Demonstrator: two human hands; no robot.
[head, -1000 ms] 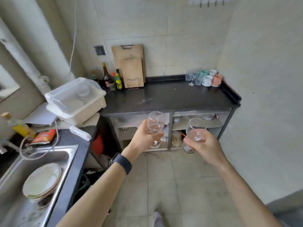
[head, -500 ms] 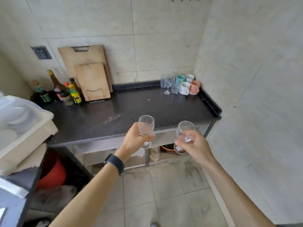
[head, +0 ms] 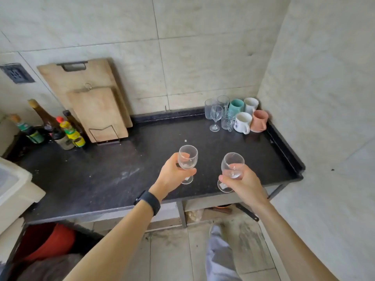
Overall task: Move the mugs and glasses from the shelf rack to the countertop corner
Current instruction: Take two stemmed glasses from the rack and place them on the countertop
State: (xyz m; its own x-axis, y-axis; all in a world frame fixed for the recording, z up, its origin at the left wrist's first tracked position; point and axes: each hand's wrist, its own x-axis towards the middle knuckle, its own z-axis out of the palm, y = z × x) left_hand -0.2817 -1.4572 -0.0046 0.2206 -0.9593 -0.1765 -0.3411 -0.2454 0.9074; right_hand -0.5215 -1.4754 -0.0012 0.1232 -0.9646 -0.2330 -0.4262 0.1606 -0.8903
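Status: both hands are now over the countertop (head: pixel 121 169).

- Left hand (head: pixel 172 175) grips the left wine glass (head: pixel 187 157), fingers curled round the lower bowl and stem, thumb across the front. The glass is upright. Cannot tell if its foot touches the surface.
- Right hand (head: pixel 245 183) grips the right wine glass (head: pixel 232 162), thumb at the base of the bowl, fingers wrapped behind. The glass is tipped slightly left, with its foot near the counter's front edge.

Delta vs earlier frames:
- 1.0 s ago both glasses were out over the floor, well short of the counter.
- 0.5 s ago they were level with its front edge, in front of the shelf rack (head: pixel 203 211).
- Now both sit in over the front half of the black top.
- Grip is the same on both hands, and the glasses are the same way up.
- The view has closed in, so the sink side has dropped out of frame.

Corner group has not moved and is well apart from the held glasses. It holds a stemmed glass (head: pixel 216 116), two tumblers (head: pixel 209 108), a glass mug (head: pixel 227 121), a teal mug (head: pixel 236 106), two white mugs (head: pixel 242 122) and a pink mug (head: pixel 259 120). They stand close together against the back-right corner.

Also in view:
- Cutting boards (head: pixel 81 82) lean on the back wall.
- Bottles (head: pixel 50 126) cluster just left of the boards.
- A black watch (head: pixel 149 200) is on the left wrist.
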